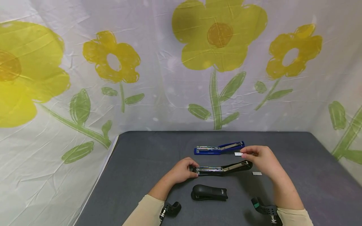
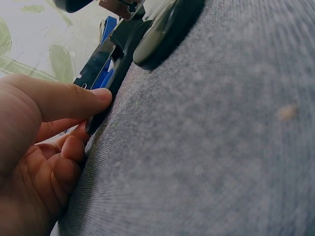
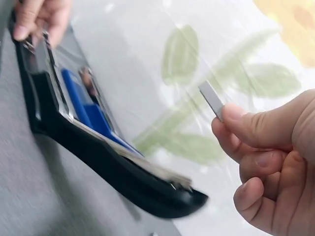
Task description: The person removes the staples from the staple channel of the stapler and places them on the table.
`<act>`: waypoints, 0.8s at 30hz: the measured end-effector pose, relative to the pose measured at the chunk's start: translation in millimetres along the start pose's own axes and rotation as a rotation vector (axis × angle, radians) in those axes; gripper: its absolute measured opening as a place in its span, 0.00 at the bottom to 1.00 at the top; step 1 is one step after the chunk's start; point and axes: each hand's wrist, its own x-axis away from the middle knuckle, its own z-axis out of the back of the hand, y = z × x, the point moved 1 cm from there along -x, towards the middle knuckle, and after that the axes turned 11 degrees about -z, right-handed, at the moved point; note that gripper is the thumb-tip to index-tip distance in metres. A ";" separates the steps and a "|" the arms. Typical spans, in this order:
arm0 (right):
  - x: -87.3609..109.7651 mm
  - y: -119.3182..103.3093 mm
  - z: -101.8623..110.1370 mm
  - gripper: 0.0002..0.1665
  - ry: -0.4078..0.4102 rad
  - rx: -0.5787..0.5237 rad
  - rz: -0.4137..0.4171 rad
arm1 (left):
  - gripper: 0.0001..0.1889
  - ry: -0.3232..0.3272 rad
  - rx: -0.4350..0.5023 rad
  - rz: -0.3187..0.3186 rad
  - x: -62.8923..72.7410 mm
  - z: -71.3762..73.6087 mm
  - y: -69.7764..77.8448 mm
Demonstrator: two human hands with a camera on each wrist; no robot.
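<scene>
- The person wears 2 plain cream sleeves: the left sleeve and the right sleeve, both ending on the forearm in a smooth edge.
- Beside the left cuff sits a black left mount, curved, with a rounded head and silvery metal fittings.
- Beside the right cuff sits a black right mount, also bent, with 1 green patch near its tip and silvery metal at its lower part.
- The left hand and right hand are bare, with short fingernails visible in the right wrist view.
</scene>
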 end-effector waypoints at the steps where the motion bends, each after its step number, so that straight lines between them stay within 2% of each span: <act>1: -0.4 3.4 3.4 0.13 0.004 0.005 -0.006 | 0.15 -0.001 -0.004 0.000 -0.3 -0.1 -0.6; 19: -2.7 87.6 49.9 0.18 0.010 0.040 -0.136 | 0.15 0.006 0.016 0.014 -3.2 -0.9 0.2; 24: -1.5 102.7 59.0 0.19 -0.042 0.041 -0.192 | 0.15 0.004 0.011 0.011 -3.1 0.2 2.0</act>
